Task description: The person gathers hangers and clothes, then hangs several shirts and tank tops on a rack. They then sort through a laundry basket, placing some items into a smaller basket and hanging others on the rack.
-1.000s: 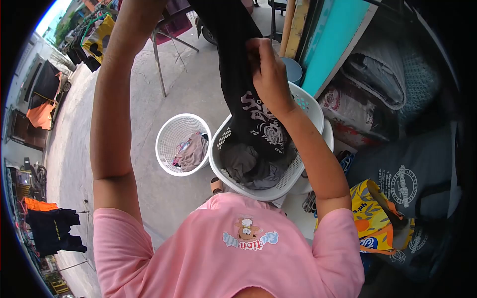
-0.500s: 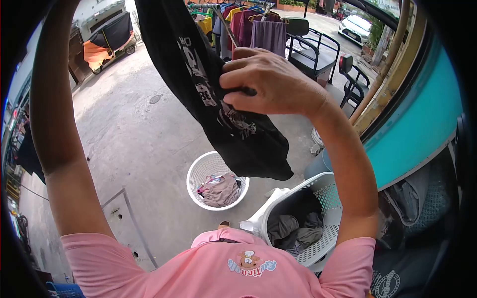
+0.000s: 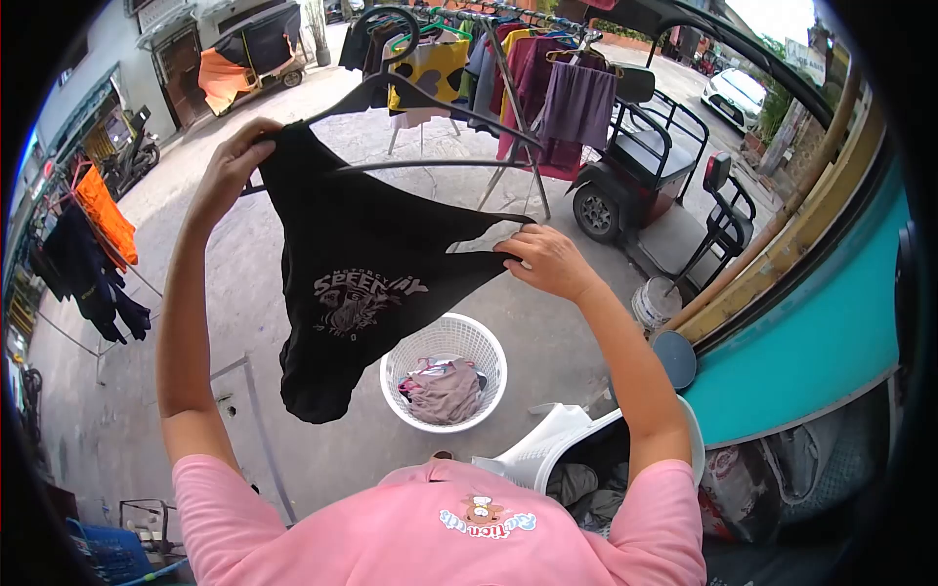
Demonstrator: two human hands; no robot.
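Note:
A black shirt (image 3: 337, 244) with a grey printed front hangs spread out between my hands. At its upper left corner, my left hand (image 3: 234, 166) is closed on the cloth, right by one end of a dark clothes hanger (image 3: 445, 103). The hanger is tilted, hook up, and its right arm sticks out bare above the shirt. My right hand (image 3: 552, 262) pinches the shirt's right shoulder edge, where a pale patch of the inside shows. Below the shirt, a round white basket (image 3: 493, 396) on the ground holds crumpled mauve cloth (image 3: 445, 391).
A larger white laundry basket (image 3: 696, 439) with dark clothes stands at my right. Ahead is a rack of hanging clothes (image 3: 528, 88), with a three-wheeled vehicle (image 3: 635, 166) beside it. Orange cloth (image 3: 106, 215) and dark garments hang at left. A turquoise panel (image 3: 811, 332) borders the right.
The black shirt has been brought lower and spread open toward the left. My left hand and the hanger have come into view. My right hand has moved down and right.

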